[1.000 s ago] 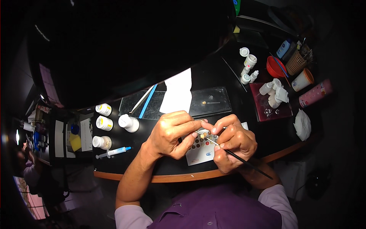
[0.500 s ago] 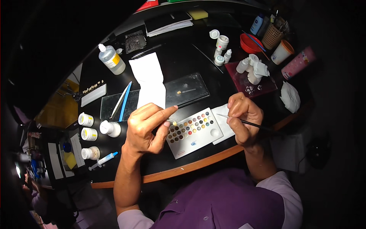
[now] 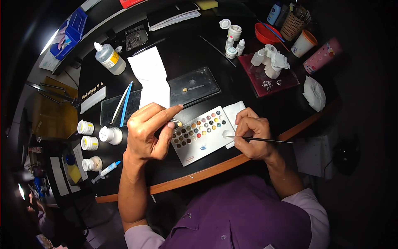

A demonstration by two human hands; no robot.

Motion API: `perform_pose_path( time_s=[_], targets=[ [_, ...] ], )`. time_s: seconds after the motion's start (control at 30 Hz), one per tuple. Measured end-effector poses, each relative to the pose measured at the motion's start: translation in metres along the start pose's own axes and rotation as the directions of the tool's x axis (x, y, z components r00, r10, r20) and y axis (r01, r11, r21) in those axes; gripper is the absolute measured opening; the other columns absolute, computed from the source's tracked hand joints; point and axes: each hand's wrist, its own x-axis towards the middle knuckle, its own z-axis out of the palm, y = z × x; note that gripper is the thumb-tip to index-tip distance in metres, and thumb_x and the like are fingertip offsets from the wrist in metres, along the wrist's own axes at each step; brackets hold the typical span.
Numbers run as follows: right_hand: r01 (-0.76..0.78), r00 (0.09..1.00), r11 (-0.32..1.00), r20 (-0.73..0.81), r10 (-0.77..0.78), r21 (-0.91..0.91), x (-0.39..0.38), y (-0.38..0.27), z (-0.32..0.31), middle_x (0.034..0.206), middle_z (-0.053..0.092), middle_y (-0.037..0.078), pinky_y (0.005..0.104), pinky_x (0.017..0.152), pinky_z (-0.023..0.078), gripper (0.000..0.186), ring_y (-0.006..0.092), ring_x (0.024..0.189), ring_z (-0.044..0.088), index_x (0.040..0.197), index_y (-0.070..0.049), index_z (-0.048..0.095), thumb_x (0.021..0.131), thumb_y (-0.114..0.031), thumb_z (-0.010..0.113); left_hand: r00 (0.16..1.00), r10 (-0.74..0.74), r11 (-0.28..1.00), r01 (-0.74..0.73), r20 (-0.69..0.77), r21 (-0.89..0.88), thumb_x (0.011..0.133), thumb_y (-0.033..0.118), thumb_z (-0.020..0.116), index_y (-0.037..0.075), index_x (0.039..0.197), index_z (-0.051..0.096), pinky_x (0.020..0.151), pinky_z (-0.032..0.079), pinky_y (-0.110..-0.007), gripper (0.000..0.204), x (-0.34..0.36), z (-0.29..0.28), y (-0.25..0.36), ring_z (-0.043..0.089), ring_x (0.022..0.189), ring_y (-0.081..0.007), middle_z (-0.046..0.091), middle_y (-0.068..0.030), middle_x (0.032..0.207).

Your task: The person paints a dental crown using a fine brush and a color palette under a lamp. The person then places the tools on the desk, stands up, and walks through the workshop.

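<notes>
My left hand (image 3: 147, 133) grips a thin metal holder (image 3: 174, 121) with a small pale yellow tooth-shaped piece (image 3: 179, 124) at its end, above the left part of a white palette (image 3: 195, 151). The palette holds several rows of round coloured dabs and lies over a white pad (image 3: 235, 107). My right hand (image 3: 253, 133) is closed round a fine dark brush (image 3: 275, 140), its tip at the round well (image 3: 226, 133) at the palette's right end; contact is unclear. A folded white paper (image 3: 149, 66) lies beyond, partly behind my left hand, beside a dark glass slab (image 3: 195, 77).
White jars (image 3: 110, 135), a syringe (image 3: 108, 170) and a bottle (image 3: 111, 60) stand or lie left. A maroon slab (image 3: 261, 88) with bottles, a red bowl (image 3: 265, 35), a cup (image 3: 304, 41) and crumpled tissue (image 3: 313, 93) are right. Another person (image 3: 39, 207) shows far left.
My hands have parted from their meeting above the palette. The right one has carried the brush tip right and down to the well; the left keeps the small piece. The view has also shifted.
</notes>
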Motion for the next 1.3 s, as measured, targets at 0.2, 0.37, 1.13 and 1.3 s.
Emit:
perform_pose_path(
  time_s=[0.2,0.37,1.13,1.3],
  targets=[
    [-0.012,1.000,1.000,0.011,0.012,-0.009,-0.001,-0.001,0.000,0.071,0.067,0.005,0.0356,0.075,0.055,0.011,0.0231,0.087,0.067,0.067,-0.004,0.063,0.068,0.000,0.073,1.000,-0.011,1.000,0.011,0.009,-0.001,0.074,0.001,0.066,-0.005,0.108,0.080,0.059,0.048,-0.034,0.037,0.000,0.000,0.001,0.058,0.059,-0.0221,0.062,-0.0097,0.068],
    [0.010,1.000,1.000,0.017,-0.009,-0.012,0.000,-0.001,0.001,0.071,0.067,0.005,0.0354,0.075,0.055,0.011,0.0229,0.087,0.067,0.067,-0.004,0.063,0.067,0.000,0.073,1.000,0.000,1.000,0.000,-0.015,-0.015,0.074,0.001,0.066,-0.005,0.109,0.080,0.060,0.048,-0.034,0.037,0.000,-0.001,0.003,0.058,0.060,-0.0220,0.061,-0.0094,0.068],
    [0.451,0.886,0.848,-0.027,-0.463,0.278,0.068,-0.063,0.028,0.074,0.066,0.008,0.0485,0.093,0.063,0.016,0.0295,0.099,0.067,0.087,-0.005,0.061,0.077,0.005,0.068,0.998,0.023,0.971,-0.036,-0.059,-0.235,0.077,0.007,0.067,-0.003,0.110,0.081,0.057,0.048,-0.035,0.038,0.002,-0.003,0.003,0.060,0.061,-0.0228,0.065,-0.0111,0.070],
    [0.513,0.844,0.770,-0.061,-0.533,0.380,0.085,-0.061,0.047,0.073,0.061,0.006,0.0451,0.089,0.063,0.018,0.0309,0.100,0.068,0.084,-0.006,0.059,0.073,0.007,0.067,0.999,0.040,0.969,-0.048,-0.037,-0.244,0.079,0.012,0.068,-0.007,0.106,0.079,0.063,0.051,-0.035,0.035,-0.002,-0.005,0.003,0.066,0.065,-0.0258,0.071,-0.0161,0.079]
  ],
)
